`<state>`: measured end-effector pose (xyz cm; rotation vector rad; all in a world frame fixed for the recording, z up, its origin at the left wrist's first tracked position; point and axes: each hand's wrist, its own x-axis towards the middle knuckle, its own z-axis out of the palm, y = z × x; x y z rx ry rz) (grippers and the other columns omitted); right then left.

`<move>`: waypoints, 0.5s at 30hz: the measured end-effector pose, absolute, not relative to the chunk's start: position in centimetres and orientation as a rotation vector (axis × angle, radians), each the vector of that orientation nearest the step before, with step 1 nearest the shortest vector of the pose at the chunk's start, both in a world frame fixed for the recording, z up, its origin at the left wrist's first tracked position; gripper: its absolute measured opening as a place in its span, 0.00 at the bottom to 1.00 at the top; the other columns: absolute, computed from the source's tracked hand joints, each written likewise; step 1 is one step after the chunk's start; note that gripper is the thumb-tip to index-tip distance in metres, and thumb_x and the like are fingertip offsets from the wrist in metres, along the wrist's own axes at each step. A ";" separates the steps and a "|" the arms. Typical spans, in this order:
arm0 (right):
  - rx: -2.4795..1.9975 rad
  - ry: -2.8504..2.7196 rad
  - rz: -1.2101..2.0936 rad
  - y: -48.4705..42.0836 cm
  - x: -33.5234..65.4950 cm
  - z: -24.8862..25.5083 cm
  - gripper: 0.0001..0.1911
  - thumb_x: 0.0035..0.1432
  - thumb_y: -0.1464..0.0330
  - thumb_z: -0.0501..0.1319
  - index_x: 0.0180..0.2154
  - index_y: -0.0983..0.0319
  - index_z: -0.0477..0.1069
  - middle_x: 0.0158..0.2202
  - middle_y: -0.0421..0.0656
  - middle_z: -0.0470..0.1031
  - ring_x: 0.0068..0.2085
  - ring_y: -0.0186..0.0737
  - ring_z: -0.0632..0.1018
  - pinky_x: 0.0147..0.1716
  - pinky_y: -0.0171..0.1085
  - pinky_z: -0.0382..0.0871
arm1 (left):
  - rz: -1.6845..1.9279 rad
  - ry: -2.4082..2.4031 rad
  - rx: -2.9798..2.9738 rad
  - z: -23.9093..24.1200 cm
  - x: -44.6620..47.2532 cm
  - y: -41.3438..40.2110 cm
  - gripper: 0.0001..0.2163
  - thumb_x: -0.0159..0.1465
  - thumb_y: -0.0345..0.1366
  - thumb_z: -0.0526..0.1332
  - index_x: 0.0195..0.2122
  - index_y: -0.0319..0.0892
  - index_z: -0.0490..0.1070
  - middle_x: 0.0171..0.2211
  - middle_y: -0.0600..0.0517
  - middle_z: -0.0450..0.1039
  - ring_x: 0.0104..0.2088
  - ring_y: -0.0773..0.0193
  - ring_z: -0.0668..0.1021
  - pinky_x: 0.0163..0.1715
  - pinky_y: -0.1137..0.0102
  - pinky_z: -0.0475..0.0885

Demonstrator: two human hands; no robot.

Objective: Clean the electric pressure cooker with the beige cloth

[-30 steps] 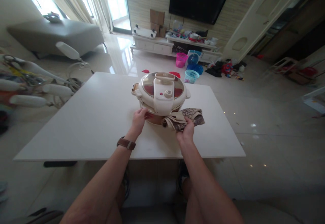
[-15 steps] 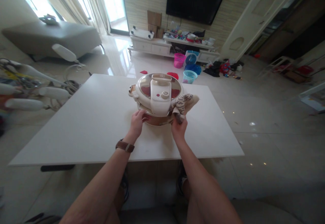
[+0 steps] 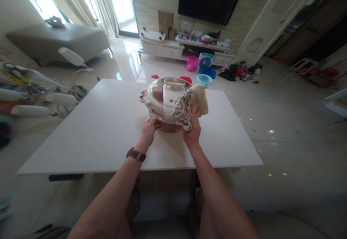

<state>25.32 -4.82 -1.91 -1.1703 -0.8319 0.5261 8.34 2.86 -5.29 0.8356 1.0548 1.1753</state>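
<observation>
Raised from beside the cooker (image 3: 165,101), the right hand (image 3: 192,128) now clenches the cloth (image 3: 189,103) against its lid while the left hand (image 3: 149,130) curls loosely on the base.

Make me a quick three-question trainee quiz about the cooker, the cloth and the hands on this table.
1. True or false: the right hand presses a patterned cloth against the lid of the pressure cooker.
2. What does the left hand touch?
A. the cloth
B. the cooker's lower front edge
C. only the bare white table
3. Fill in: the left wrist wears a brown ____.

Key: 1 true; 2 B; 3 watch.
</observation>
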 end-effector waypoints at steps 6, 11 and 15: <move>-1.419 -0.448 0.557 -2.1 27.8 -5.6 0.12 0.53 0.65 0.70 0.40 0.61 0.80 0.41 0.45 0.86 0.50 0.49 0.83 0.57 0.47 0.77 | 1.172 1.064 0.833 -5.1 8.4 2.8 0.16 0.52 0.50 0.67 0.27 0.43 0.70 0.23 0.52 0.74 0.25 0.63 0.78 0.29 0.70 0.72; -1.390 -0.129 0.720 -1.8 25.7 -9.3 0.14 0.53 0.65 0.68 0.43 0.62 0.78 0.40 0.43 0.85 0.46 0.44 0.84 0.49 0.41 0.80 | 1.168 1.065 0.865 -5.3 8.3 2.9 0.16 0.53 0.51 0.67 0.28 0.44 0.69 0.23 0.53 0.73 0.26 0.63 0.77 0.30 0.69 0.71; -1.225 0.000 0.822 -3.1 22.6 -11.2 0.16 0.55 0.68 0.66 0.47 0.60 0.75 0.43 0.42 0.85 0.45 0.43 0.85 0.46 0.40 0.82 | 1.160 1.068 0.865 -5.2 8.0 3.1 0.16 0.52 0.50 0.68 0.27 0.43 0.70 0.24 0.52 0.73 0.26 0.64 0.77 0.30 0.69 0.71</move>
